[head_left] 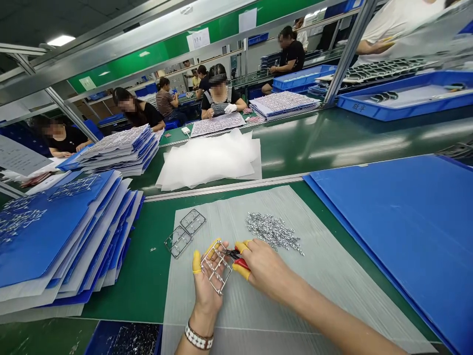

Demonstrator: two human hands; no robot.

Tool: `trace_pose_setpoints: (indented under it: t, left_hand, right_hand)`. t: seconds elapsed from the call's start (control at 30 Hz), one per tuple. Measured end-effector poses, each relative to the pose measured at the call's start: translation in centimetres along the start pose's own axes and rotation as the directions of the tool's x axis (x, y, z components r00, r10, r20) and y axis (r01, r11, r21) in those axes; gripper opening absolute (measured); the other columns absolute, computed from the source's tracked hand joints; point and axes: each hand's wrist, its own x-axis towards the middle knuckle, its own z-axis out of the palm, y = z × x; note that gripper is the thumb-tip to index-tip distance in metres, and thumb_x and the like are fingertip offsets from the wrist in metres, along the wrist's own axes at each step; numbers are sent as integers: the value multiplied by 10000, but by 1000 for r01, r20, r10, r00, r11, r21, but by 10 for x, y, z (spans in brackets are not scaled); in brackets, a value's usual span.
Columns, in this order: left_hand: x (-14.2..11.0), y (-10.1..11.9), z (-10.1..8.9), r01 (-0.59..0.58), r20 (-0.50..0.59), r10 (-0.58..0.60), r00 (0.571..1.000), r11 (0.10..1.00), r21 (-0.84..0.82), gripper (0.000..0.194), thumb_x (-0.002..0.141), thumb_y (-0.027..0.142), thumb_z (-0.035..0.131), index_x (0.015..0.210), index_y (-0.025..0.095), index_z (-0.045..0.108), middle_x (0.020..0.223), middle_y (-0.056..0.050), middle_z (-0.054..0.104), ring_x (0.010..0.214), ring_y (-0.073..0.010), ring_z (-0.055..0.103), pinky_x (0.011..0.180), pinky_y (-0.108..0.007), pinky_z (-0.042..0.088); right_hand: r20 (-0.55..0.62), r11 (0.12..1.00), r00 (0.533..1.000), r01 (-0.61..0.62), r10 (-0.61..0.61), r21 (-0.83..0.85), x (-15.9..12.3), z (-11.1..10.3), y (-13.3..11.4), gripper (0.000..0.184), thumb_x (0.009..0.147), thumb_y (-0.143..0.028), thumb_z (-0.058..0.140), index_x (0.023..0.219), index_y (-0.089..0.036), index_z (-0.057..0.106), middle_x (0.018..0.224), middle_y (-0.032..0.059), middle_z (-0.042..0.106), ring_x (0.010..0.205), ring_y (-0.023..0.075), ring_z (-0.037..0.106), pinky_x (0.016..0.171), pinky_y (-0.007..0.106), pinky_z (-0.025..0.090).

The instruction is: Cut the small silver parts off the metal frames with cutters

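In my left hand (205,292) lies a small silver sprue frame (213,272), with shiny twisted pieces on its inner bars. Yellow finger cots cover some fingertips of both hands. My right hand (266,266) is closed around red-handled nippers (242,263), whose dark jaws are at the frame's upper right edge. I cannot tell whether the jaws touch a piece. Past my right hand, a heap of small silver pieces (273,230) rests on a translucent white sheet (314,276). Two more frames (178,241) lie beyond my left hand, partly on that sheet.
At left stands a stack of blue and white sheets (74,236) bearing silver frames. A large blue board (399,217) lies at right. Below the table edge is a blue bin (92,340) with dark scraps. White sheets (210,160) lie ahead; several people work beyond.
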Motion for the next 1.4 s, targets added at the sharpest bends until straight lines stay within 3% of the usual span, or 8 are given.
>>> trace_pose_setpoints:
  t: [0.23,0.73,1.4]
  left_hand:
    - [-4,-2,4,-75,-14,75,997,997,1,577,835,595,386,1050,154,690,1132,-143,657,1108,-267,569,969,-378,405]
    - [-3,-5,3,-92,-46,94,995,995,29,619,817,634,387,1042,148,698,1151,-151,649,1129,-282,555,986,-383,392]
    - [-6,-5,11,-141,-37,143,989,989,50,558,816,611,432,993,167,719,1081,-128,685,1080,-254,590,982,-355,396]
  right_hand:
    - [52,994,999,-5,11,-111,14,-4,-11,209,834,-358,569,867,-154,603,790,98,624,774,257,573,685,352,366]
    - [134,987,989,-34,55,-158,18,-14,-17,232,824,-371,576,886,-152,625,843,105,650,793,256,587,670,344,362]
    - [135,969,991,29,5,-247,20,-14,-17,176,843,-322,562,839,-154,618,760,89,628,757,243,580,649,334,360]
